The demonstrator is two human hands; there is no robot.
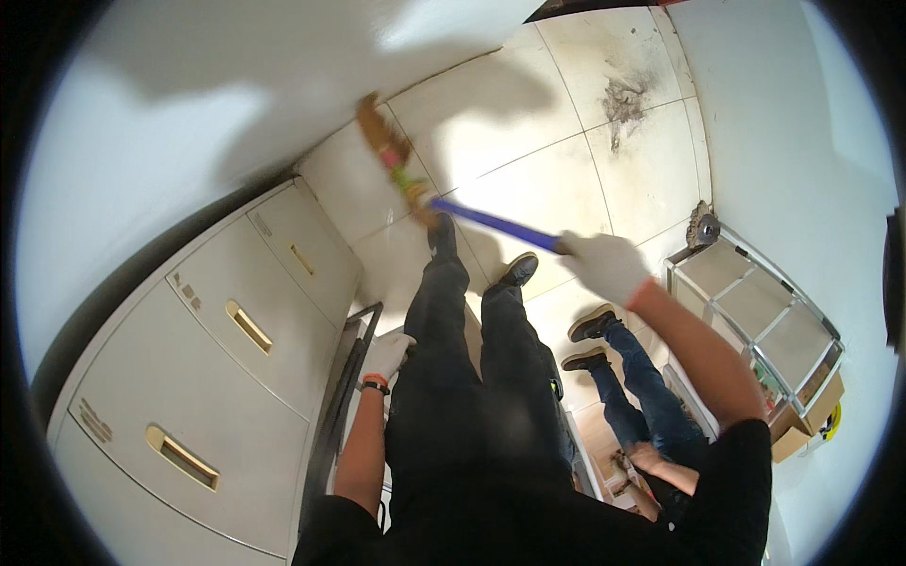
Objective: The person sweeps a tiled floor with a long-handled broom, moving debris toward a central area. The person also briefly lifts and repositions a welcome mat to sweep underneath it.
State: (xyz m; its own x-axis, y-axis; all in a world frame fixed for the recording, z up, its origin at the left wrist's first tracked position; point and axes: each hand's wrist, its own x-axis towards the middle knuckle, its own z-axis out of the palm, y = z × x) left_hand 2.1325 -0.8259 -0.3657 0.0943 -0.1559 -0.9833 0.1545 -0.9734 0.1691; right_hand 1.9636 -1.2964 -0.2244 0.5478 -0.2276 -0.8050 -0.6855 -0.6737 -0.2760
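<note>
My right hand [604,268], in a white glove, is closed around the end of a blue-handled broom [495,224]. The brown bristle head, with red and green bands, is smeared by motion. It is over the tiles by the wall, beyond my left shoe [441,236]; whether it touches the floor I cannot tell. Low at my left side is my left hand [387,356], also gloved, against my dark trouser leg near the cabinets. Its fingers lie along the leg and nothing shows in them.
Grey drawer cabinets [217,368] line the left wall. Dark smudges [623,102] mark the tiled floor [538,179] ahead. A wire-framed rack [755,302] and a cardboard box [813,415] stand at the right wall. Another person in jeans [642,387] is close on my right.
</note>
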